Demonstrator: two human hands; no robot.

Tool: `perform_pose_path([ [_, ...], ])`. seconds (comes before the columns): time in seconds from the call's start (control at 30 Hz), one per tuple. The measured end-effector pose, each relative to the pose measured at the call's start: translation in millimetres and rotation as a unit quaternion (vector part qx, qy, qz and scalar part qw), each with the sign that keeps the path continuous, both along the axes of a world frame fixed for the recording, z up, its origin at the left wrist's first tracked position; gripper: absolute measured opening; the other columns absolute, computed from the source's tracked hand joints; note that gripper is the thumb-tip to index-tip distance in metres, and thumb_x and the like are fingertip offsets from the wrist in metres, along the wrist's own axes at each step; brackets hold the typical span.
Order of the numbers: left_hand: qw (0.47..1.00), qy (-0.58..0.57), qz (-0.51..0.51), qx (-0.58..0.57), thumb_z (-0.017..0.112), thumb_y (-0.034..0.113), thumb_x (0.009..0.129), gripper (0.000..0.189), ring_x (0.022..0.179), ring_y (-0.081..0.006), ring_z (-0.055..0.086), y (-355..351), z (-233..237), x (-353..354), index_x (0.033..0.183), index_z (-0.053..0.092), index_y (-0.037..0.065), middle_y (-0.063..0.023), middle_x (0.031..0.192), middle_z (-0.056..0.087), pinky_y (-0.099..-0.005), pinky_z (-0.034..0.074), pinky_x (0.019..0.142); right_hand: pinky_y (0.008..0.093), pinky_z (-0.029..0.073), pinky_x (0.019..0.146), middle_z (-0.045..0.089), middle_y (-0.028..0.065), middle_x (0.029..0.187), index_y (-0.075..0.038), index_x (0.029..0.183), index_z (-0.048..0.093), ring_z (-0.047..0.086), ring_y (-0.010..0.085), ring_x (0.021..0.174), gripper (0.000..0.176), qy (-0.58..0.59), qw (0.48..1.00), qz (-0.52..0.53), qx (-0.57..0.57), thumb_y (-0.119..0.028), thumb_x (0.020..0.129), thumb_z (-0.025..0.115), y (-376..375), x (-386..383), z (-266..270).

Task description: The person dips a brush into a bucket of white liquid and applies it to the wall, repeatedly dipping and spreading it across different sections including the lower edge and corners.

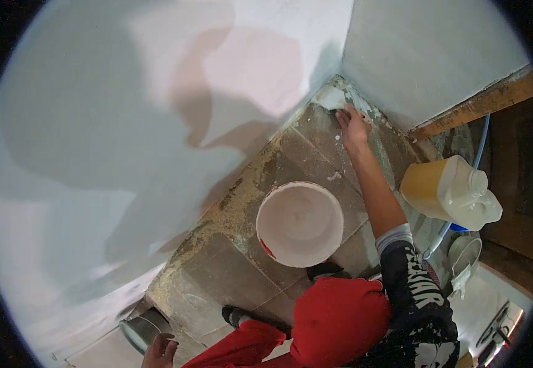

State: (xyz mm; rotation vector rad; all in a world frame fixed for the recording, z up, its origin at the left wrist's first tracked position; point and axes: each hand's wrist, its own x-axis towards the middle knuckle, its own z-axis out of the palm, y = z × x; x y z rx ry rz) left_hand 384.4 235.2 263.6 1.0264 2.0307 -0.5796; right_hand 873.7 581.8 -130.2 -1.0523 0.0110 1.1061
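Note:
My right hand (354,127) reaches down into the corner where two walls meet the floor. Its fingers close at the edge of a white flat piece (331,98), whose exact kind I cannot make out. At the bottom edge of the view is my left hand (158,352), partly cut off, with its fingers curled; anything inside them is hidden. Close by it lies a grey-green round container (145,330). A white bucket (300,226) with red marks on its rim stands on the floor before me, its pale inside showing.
A jug of yellow liquid (441,187) stands at the right, beside a blue hose (482,144) and a clear container (465,253). A wooden beam (481,105) edges the right wall. Pale debris (242,199) lies along the left wall's base on the tiled floor (251,273).

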Motion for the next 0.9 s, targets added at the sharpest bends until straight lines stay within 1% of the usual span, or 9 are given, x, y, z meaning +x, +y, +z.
perform_pose_path([
  [0.1,0.999,-0.026,0.007,0.028,0.045,0.022,0.095,0.035,0.106,-0.0317,0.056,-9,-6,-12,0.122,0.052,0.001,-0.0191,0.114,0.059,-0.0381,0.044,0.088,0.0358,0.057,0.084,0.062,0.0124,0.096,0.003,0.106,0.055,0.065,0.0245,0.088,0.022,-0.001,0.999,-0.021,0.03,-0.013,0.09,0.059,6,6,9],
  [0.23,0.999,-0.016,-0.018,0.026,0.044,0.022,0.096,0.034,0.104,-0.0304,0.057,-5,-2,-4,0.123,0.051,0.002,-0.019,0.111,0.06,-0.0376,0.045,0.088,0.0348,0.057,0.085,0.061,0.0141,0.101,0.002,0.103,0.055,0.064,0.024,0.091,0.019,0.077,0.992,-0.011,0.099,-0.011,0.09,0.058,-9,32,21],
  [0.3,0.999,-0.001,0.03,0.015,0.044,0.021,0.097,0.034,0.102,-0.0293,0.058,-1,1,4,0.124,0.05,0.002,-0.019,0.111,0.06,-0.0364,0.045,0.087,0.0352,0.057,0.085,0.061,0.0137,0.1,0.002,0.102,0.055,0.064,0.0242,0.09,0.017,0.072,0.992,-0.008,0.105,-0.01,0.09,0.057,-9,37,19],
  [0.37,0.999,-0.013,0.033,0.015,0.045,0.021,0.097,0.034,0.103,-0.0288,0.058,-6,-3,-6,0.124,0.05,0.002,-0.0187,0.112,0.06,-0.0361,0.045,0.088,0.0356,0.057,0.085,0.061,0.0133,0.1,0.002,0.103,0.054,0.063,0.0241,0.091,0.017,-0.029,0.999,-0.024,0.035,-0.009,0.09,0.056,0,42,17],
  [0.5,0.999,-0.015,0.045,0.013,0.046,0.023,0.097,0.035,0.104,-0.0282,0.058,-4,-3,0,0.125,0.049,0.002,-0.0179,0.113,0.059,-0.0359,0.045,0.088,0.0343,0.057,0.082,0.061,0.0127,0.099,0.003,0.104,0.054,0.064,0.0234,0.089,0.018,-0.064,0.998,-0.029,0.008,-0.009,0.09,0.057,26,36,23],
  [0.6,0.998,-0.03,0.052,0.006,0.046,0.023,0.098,0.035,0.105,-0.0279,0.058,-16,-7,-12,0.125,0.049,0.002,-0.0176,0.112,0.059,-0.036,0.045,0.088,0.034,0.058,0.08,0.061,0.014,0.098,0.003,0.104,0.054,0.064,0.0242,0.087,0.019,-0.018,0.999,-0.017,0.042,-0.009,0.089,0.058,33,52,26],
  [0.67,0.998,-0.031,0.051,0.013,0.046,0.023,0.098,0.035,0.105,-0.028,0.058,-22,-6,-16,0.125,0.049,0.002,-0.0176,0.112,0.059,-0.0361,0.045,0.088,0.0344,0.059,0.08,0.061,0.0158,0.097,0.003,0.102,0.053,0.065,0.0258,0.085,0.018,0.055,0.989,0.0,0.14,-0.008,0.089,0.059,25,66,30],
  [0.77,0.998,-0.027,0.048,0.02,0.045,0.024,0.098,0.035,0.105,-0.0283,0.058,-22,-5,-12,0.124,0.049,0.002,-0.0174,0.113,0.059,-0.0363,0.045,0.088,0.0348,0.059,0.082,0.061,0.0171,0.097,0.003,0.101,0.054,0.064,0.0262,0.086,0.018,0.078,0.986,-0.02,0.147,-0.008,0.089,0.059,7,59,58],
  [0.9,0.999,-0.015,0.051,0.008,0.046,0.025,0.098,0.035,0.106,-0.0286,0.057,-14,2,2,0.124,0.049,0.001,-0.017,0.113,0.058,-0.0365,0.045,0.088,0.0346,0.059,0.08,0.061,0.0169,0.098,0.003,0.1,0.054,0.064,0.0253,0.086,0.016,0.01,0.997,-0.061,0.055,-0.008,0.089,0.059,20,54,15],
])
